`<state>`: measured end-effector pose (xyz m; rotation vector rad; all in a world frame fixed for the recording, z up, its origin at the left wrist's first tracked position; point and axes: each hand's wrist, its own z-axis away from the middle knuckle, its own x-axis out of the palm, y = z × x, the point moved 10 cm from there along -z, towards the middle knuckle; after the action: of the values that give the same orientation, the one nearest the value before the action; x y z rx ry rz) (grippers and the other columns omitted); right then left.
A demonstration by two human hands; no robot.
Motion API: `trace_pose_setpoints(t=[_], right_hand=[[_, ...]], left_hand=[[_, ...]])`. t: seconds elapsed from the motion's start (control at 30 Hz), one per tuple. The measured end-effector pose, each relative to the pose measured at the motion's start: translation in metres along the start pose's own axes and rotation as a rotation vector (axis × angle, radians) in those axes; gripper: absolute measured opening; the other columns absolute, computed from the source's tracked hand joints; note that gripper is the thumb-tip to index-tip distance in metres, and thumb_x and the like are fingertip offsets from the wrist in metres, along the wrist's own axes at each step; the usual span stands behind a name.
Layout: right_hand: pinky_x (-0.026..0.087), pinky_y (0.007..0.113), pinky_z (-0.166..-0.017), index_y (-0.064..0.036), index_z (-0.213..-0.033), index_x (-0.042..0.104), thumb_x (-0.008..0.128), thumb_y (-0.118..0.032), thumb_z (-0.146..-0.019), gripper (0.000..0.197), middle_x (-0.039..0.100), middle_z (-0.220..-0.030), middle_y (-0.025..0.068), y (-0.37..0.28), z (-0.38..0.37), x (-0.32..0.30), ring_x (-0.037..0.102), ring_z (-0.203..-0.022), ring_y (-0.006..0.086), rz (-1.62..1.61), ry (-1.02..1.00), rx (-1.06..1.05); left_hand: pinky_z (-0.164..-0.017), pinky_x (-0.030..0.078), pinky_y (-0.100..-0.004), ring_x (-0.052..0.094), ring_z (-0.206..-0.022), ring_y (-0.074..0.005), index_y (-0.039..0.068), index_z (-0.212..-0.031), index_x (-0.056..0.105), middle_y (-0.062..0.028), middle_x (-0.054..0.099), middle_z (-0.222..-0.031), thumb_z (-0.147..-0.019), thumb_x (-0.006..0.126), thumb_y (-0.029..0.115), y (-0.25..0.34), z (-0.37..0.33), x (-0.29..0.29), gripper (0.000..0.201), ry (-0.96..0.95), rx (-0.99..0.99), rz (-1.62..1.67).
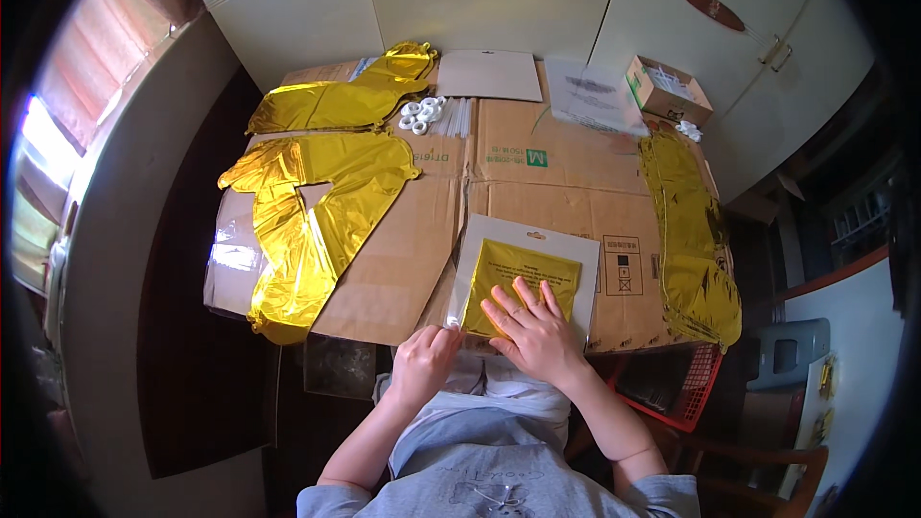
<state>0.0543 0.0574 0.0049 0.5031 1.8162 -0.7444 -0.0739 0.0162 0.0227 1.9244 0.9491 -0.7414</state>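
A clear plastic bag (459, 299) with a white hang-hole card (582, 251) lies at the front of the cardboard-covered table. A folded gold foil balloon (526, 267) shows through the bag. At the bag's lower left corner, my left hand (427, 364) is closed, pinching its edge. My right hand (539, 334) lies flat over the folded balloon, fingers spread, pressing on the bag. Flat gold foil balloons, one with an open middle (321, 249), stretch along the left side. Another long gold balloon (691, 240) lies along the right edge.
Small white ribbon rolls (419, 115) and clear straws (458, 118) sit toward the back. Behind them are a white card (489, 75), a clear printed bag (595, 96) and an open small carton (669, 91). A red basket (696, 388) stands below the table's right front edge.
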Motion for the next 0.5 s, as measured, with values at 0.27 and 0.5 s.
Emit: trace_pose_setpoints(t=[0.27, 0.5], right_hand=[[0.024, 0.057, -0.114, -0.0199, -0.141, 0.051, 0.055, -0.049, -0.091, 0.058, 0.047, -0.146, 0.0069, 0.0002, -0.0007, -0.001, 0.038, -0.138, 0.0343, -0.01, -0.004, -0.016], [0.024, 0.057, -0.114, -0.0205, -0.142, 0.05, 0.06, -0.047, -0.088, 0.061, 0.047, -0.146, 0.0061, -0.0001, -0.0005, -0.0007, 0.038, -0.138, 0.034, -0.002, -0.014, -0.019]], left_hand=[[-0.051, 0.049, -0.0344, 0.058, -0.057, -0.0226, 0.006, -0.081, 0.058, -0.0064, 0.053, -0.064, -0.083, 0.072, 0.013, 0.0005, 0.002, -0.0014, 0.016, 0.03, -0.028, -0.018], [-0.051, 0.049, -0.0353, 0.059, -0.058, -0.0232, 0.007, -0.076, 0.054, -0.0074, 0.054, -0.065, -0.082, 0.073, 0.014, -0.0054, 0.003, 0.0015, 0.021, 0.004, -0.091, -0.006]])
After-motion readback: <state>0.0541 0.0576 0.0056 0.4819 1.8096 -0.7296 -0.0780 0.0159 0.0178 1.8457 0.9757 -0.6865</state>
